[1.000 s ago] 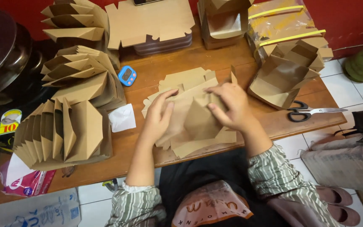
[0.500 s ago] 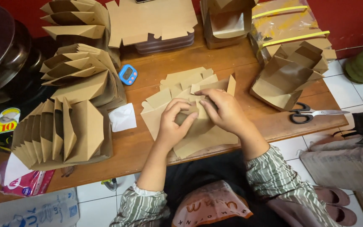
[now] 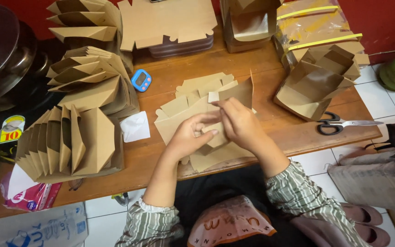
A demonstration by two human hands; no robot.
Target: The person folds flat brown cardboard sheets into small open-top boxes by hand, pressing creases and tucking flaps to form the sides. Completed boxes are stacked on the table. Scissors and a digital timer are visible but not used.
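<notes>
A flat brown cardboard box blank (image 3: 193, 110) lies on the wooden table (image 3: 161, 155) in front of me, partly folded, with one flap standing up at its right side. My left hand (image 3: 189, 135) pinches a small folded tab near the blank's middle. My right hand (image 3: 239, 122) grips the same fold from the right, fingers curled over it. More flat blanks lie stacked under the one I am holding.
Stacks of folded brown boxes (image 3: 69, 142) stand nested at the left, with another stack (image 3: 88, 77) behind. Open boxes (image 3: 316, 87) sit at the right, black-handled scissors (image 3: 339, 123) beside them. A small blue timer (image 3: 141, 80), a white paper scrap (image 3: 136, 126) and flat blanks (image 3: 170, 20) lie farther back.
Both hands moved from pressing flat on the blank to meeting at its middle and pinching a fold. The right flap has been raised upright.
</notes>
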